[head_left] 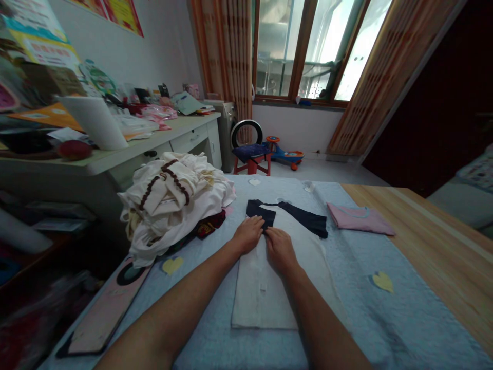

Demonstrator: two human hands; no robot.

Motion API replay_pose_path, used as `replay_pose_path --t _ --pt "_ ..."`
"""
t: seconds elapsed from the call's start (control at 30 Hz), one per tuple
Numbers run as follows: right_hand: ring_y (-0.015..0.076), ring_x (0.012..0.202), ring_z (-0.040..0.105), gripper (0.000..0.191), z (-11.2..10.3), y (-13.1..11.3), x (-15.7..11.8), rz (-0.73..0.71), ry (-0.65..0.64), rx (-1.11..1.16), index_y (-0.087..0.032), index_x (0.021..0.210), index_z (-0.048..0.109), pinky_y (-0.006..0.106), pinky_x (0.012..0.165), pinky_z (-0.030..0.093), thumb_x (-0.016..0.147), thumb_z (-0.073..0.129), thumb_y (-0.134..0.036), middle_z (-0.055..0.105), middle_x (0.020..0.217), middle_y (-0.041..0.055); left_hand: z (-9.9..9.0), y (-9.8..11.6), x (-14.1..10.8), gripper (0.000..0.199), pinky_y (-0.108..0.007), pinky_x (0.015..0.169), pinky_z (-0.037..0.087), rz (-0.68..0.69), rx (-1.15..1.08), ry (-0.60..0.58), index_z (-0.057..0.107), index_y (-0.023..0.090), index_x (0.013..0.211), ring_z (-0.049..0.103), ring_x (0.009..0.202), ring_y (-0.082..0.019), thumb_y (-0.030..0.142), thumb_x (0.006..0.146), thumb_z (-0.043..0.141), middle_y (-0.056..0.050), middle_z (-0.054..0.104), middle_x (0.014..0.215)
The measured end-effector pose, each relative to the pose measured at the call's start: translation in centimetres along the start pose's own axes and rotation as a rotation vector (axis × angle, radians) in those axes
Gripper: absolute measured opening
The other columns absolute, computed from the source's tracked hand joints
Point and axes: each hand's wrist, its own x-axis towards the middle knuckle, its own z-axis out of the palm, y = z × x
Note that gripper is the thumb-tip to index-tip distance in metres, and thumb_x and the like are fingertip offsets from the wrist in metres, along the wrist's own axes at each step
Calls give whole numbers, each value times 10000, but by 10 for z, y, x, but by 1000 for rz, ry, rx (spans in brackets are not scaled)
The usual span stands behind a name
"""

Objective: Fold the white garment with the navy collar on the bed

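Observation:
A white shirt with navy sleeves lies spread on the blue tablecloth. Its left side is folded inward, and the sleeve on that side rests over the body of the shirt. The other sleeve stretches out to the right. My left hand is closed on the edge of the folded sleeve, fingers together. Close beside it, my right hand grips the end of the same sleeve with bent fingers. Parts of both hands' fingertips are hidden against the cloth.
A heap of white clothes is piled at the left. A folded pink garment lies at the right, near the bare wooden tabletop. A long pink board sits at the left edge. Beyond stands a cluttered desk.

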Motion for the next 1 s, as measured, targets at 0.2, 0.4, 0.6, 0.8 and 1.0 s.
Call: replay_pose_path --t 0.2,0.4,0.6,0.8,1.0 --pt "221 1134 589 304 -4 6 2 20 24 34 -184 1130 694 363 1035 385 914 488 -126 696 1220 82 2 -9 14 413 -437 1155 320 53 -56 -51 540 223 1386 398 1419 -253 288 1005 394 -63 482 1516" --pt "219 1023 602 289 -8 6 3 55 64 115 -181 1010 720 343 971 411 882 483 -80 733 1064 74 7 -9 29 446 -516 1158 293 74 -89 -108 482 293 1429 319 1461 -269 284 991 401 -14 420 1562" --pt "210 1068 574 388 -7 7 1 -12 94 168 -188 1073 704 346 976 407 809 479 -13 714 1128 70 2 -8 34 497 -539 1169 254 85 -81 -190 401 285 1484 261 1488 -264 311 989 379 -29 366 1592" --pt "212 1048 575 409 -6 7 1 -35 45 163 -201 1057 702 341 970 399 789 471 4 713 1103 55 2 -18 44 491 -430 1181 262 71 -58 -114 445 168 1449 317 1464 -221 329 988 389 -114 407 1561" --pt "211 1042 573 376 -6 6 0 -31 40 157 -204 1050 698 341 969 393 820 467 -18 709 1108 50 9 -26 51 536 -466 1185 244 71 -5 -109 376 202 1494 294 1475 -236 403 997 384 -109 350 1593"
